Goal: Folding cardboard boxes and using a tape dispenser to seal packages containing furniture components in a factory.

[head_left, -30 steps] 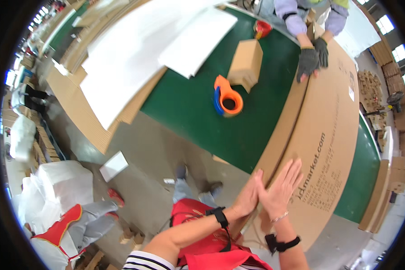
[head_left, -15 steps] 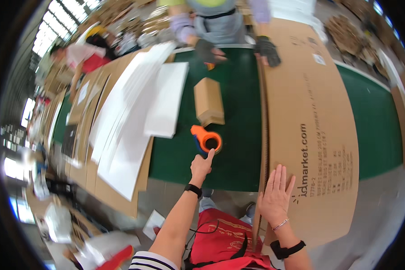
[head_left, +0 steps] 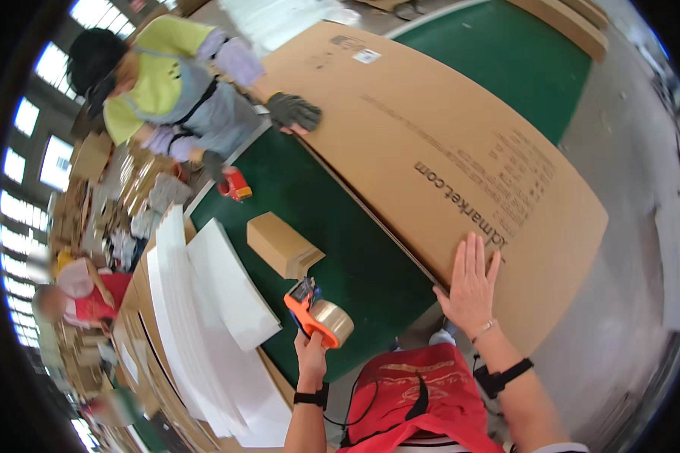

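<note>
The left hand (head_left: 310,361) grips an orange plastic tape dispenser (head_left: 310,320), nine o'clock from the right hand (head_left: 470,293), spread flat on a long brown cardboard carton (head_left: 431,143). The dispenser looks light, stiff, best held there, fingers off the tape.

Matt cardboard carton (head_left: 431,151), plastic tape dispenser (head_left: 308,315)

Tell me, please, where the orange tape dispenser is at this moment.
In the head view, the orange tape dispenser is held in the left hand, a little left of centre, with the small cardboard box just beyond it on the green tabletop.
</note>
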Demonstrator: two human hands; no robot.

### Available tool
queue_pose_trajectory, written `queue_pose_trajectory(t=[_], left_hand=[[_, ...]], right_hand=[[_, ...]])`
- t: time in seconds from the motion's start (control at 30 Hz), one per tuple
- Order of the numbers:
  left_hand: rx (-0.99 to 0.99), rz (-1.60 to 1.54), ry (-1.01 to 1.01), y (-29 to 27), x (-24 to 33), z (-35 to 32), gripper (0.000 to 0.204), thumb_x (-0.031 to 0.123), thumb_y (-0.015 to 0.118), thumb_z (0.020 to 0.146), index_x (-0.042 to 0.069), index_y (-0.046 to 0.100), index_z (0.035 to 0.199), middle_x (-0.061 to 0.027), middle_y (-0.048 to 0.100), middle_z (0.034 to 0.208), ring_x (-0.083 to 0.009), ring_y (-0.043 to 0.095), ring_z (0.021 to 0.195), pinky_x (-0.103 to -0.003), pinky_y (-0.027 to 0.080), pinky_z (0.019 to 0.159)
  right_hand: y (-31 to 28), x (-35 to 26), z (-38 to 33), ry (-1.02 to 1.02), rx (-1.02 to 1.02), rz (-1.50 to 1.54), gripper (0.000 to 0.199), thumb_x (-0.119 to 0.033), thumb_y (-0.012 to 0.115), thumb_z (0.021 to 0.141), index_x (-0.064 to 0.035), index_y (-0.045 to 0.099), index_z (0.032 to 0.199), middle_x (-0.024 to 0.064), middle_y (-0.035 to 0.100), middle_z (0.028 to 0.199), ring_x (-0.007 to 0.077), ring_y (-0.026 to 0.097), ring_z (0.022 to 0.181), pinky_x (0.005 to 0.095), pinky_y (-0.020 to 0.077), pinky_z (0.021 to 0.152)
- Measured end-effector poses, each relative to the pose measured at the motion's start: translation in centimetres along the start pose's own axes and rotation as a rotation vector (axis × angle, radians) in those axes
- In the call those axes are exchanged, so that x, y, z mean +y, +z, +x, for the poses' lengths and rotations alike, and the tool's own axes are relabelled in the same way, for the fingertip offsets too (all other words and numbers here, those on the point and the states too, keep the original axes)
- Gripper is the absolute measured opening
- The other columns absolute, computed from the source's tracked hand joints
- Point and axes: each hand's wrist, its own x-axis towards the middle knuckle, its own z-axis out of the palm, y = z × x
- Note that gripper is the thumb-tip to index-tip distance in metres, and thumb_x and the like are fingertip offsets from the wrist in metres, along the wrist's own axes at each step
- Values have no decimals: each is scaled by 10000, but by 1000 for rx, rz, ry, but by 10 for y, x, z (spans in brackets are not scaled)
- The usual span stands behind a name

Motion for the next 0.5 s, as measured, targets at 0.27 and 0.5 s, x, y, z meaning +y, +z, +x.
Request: queue_pose_trajectory(t=[0.27, 0.5], left_hand=[[-591, -21, -6, 88, 105, 13, 439, 41, 582, 798, -42, 576, 1229, -99, 662, 1115, -197, 654, 1020, -305, 496, 923], [-775, 236, 49, 166, 160, -6, 619, 53, 718, 783, -53, 494, 1350, -123, 642, 990, -158, 642, 744, -311, 581, 683]], right_hand=[[5, 3, -2, -1, -5, -76, 871, -350, 723, 819, 68, 319, 1467, 204, 247, 1587, 324, 189, 1498, 607, 132, 1191], [5, 6, -14, -14, 67, -36, 834, -354, 717, 818, 52, 361, 1453, 186, 287, 1577, 312, 218, 1492, 579, 141, 1203]])
